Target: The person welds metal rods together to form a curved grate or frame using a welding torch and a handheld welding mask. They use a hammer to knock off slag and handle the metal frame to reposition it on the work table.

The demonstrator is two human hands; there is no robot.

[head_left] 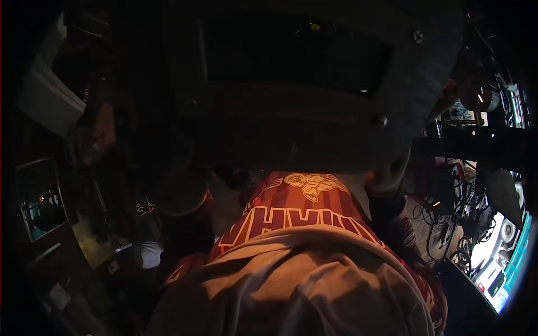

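A dark welding mask (291, 126) fills the upper middle of the view, with a rectangular dark window (291, 53) and screws at its corners. Below its lower right edge shows part of my right hand (386, 180), bare at the wrist; the mask hides its fingers. My left hand (182, 190) is in deep shadow under the mask's lower left side, apparently in a light work glove. Its fingers cannot be made out, nor whether either hand holds anything. Between my arms lies my red and purple printed shirt (297, 210), with a tan cloth (302, 274) nearer me.
Dark cables (428, 229) and a reddish boxy object (443, 176) are on the right. Beyond them, a bright opening shows a white vehicle (496, 269). At left stand a pale panel (50, 101) and a framed pane (42, 199). Much of the surroundings is too dark to read.
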